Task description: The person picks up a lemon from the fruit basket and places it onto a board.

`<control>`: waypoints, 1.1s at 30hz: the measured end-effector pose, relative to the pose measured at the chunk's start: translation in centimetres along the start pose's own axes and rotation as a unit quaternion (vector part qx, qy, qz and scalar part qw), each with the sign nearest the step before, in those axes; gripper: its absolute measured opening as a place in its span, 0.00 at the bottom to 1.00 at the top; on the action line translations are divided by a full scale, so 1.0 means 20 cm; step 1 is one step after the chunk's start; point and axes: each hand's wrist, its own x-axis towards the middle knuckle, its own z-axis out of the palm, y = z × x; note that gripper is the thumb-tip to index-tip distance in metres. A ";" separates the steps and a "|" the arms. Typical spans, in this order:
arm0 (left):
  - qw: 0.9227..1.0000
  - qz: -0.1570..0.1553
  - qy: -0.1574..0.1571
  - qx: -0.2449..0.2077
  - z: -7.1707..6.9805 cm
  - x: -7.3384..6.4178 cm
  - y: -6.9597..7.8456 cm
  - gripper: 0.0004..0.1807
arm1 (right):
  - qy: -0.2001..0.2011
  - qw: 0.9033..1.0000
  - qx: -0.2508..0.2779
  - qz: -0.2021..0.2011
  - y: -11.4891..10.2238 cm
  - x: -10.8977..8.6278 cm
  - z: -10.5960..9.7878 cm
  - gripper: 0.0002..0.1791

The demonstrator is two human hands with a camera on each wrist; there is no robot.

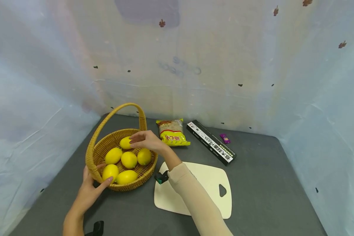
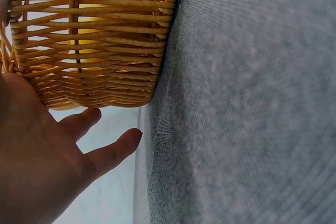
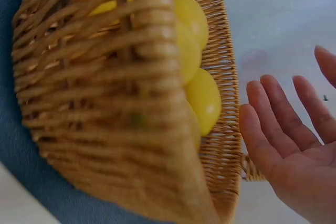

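Note:
A woven wicker basket [image 1: 132,186] with a tall arched handle stands at the left of the table, holding several yellow lemons [image 1: 128,160]. My left hand [image 1: 87,193] grips its near-left rim, thumb over the edge beside a lemon. In the left wrist view, two fingers of that hand [image 2: 47,145] spread below the basket's woven side [image 2: 105,40]. Over the basket's far right part hovers my right hand [image 1: 148,141], overlapping the rearmost lemon [image 1: 125,143] in the head view. The right wrist view shows this hand [image 3: 294,150] with loosely extended fingers, apart from the lemons [image 3: 203,100].
A white cutting board [image 1: 206,183] lies right of the basket, partly under the right forearm. Behind it are a yellow-edged food packet [image 1: 173,132], a long black pasta box [image 1: 211,142] and a small purple wrapped item [image 1: 225,138]. A pale curtain encloses the grey table.

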 end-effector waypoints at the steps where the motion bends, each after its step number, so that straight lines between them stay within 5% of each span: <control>1: 1.000 -0.001 -0.001 0.001 0.00 0.00 0.00 0.36 | 0.007 1.000 -0.003 0.007 0.00 0.02 0.01 0.18; 8: 1.000 -0.008 -0.004 0.003 -0.01 -0.01 0.01 0.36 | 0.032 0.997 -0.043 0.058 -0.04 0.13 0.05 0.15; 16: 1.000 0.003 -0.003 -0.004 0.00 -0.02 -0.01 0.35 | 0.032 0.994 -0.107 0.023 -0.02 0.26 0.08 0.18; 21: 1.000 -0.002 0.001 -0.013 0.00 -0.03 -0.01 0.35 | 0.006 0.995 -0.097 0.003 -0.01 0.33 0.09 0.20; 33: 1.000 -0.014 -0.001 -0.014 0.02 -0.03 -0.01 0.34 | -0.007 0.994 -0.104 0.035 0.08 0.39 0.10 0.22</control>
